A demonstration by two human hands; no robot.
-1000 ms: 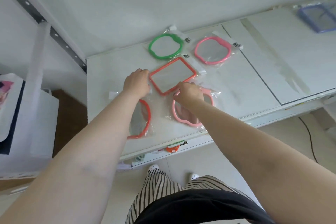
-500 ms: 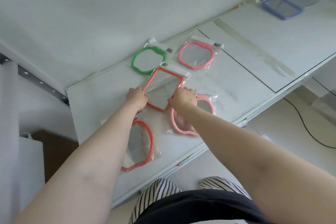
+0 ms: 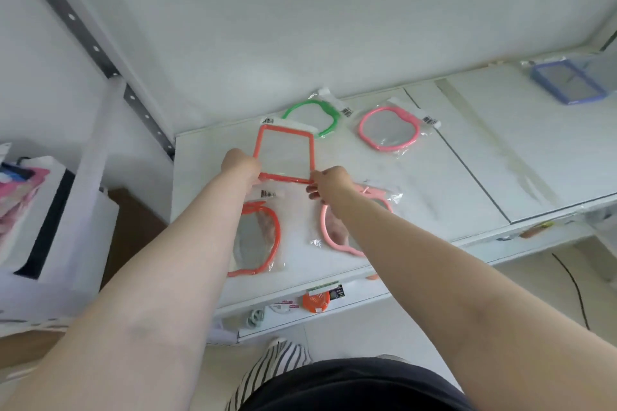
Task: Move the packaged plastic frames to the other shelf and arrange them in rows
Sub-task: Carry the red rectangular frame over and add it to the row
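Observation:
Both hands hold a packaged orange square frame (image 3: 284,130) over the white shelf (image 3: 434,183). My left hand (image 3: 240,163) grips its near left corner, my right hand (image 3: 330,178) its near right corner. The square frame's far edge overlaps a green round frame (image 3: 329,112) at the back. A pink round frame (image 3: 389,128) lies to the right of the green one. Nearer me lie an orange round frame (image 3: 267,237), partly under my left forearm, and a light pink frame (image 3: 329,237), partly under my right forearm.
A blue rectangular frame (image 3: 567,83) lies far right on the adjoining shelf panel. A perforated metal upright (image 3: 96,50) rises at the left. An orange tag (image 3: 315,300) hangs at the shelf's front edge. A white box (image 3: 50,227) stands to the left. A black cable (image 3: 574,284) runs on the floor.
Both hands have turned the orange square frame from a diagonal lie to square with the shelf and shifted it left and back, so it now overlaps the green frame.

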